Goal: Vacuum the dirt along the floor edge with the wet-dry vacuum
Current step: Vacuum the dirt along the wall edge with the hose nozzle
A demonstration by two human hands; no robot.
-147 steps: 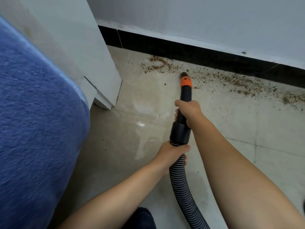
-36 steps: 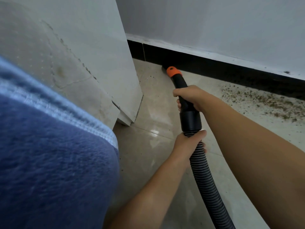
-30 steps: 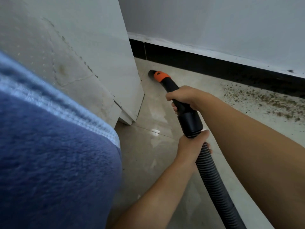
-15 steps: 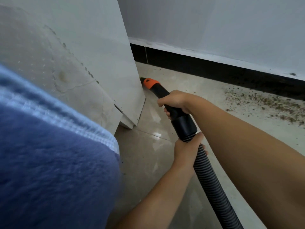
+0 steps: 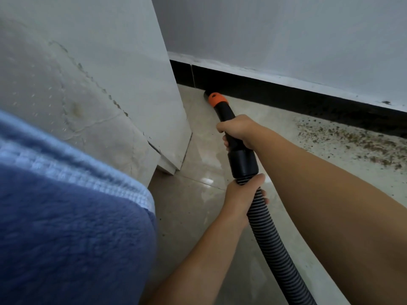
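This looks like a room in a home, most likely a bedroom; left of the hands lies a fleecy blue blanket [image 5: 66, 227] over a pale, stained mattress edge [image 5: 72, 111], beside a white furniture panel [image 5: 141, 84]; beyond the hands a plain white wall [image 5: 286, 36] meets a black skirting [image 5: 275, 93]; under them is a glossy beige tile floor [image 5: 193, 208] with grout lines; to the right of the hands, brown dirt [image 5: 356, 139] is scattered on the tiles along the skirting.
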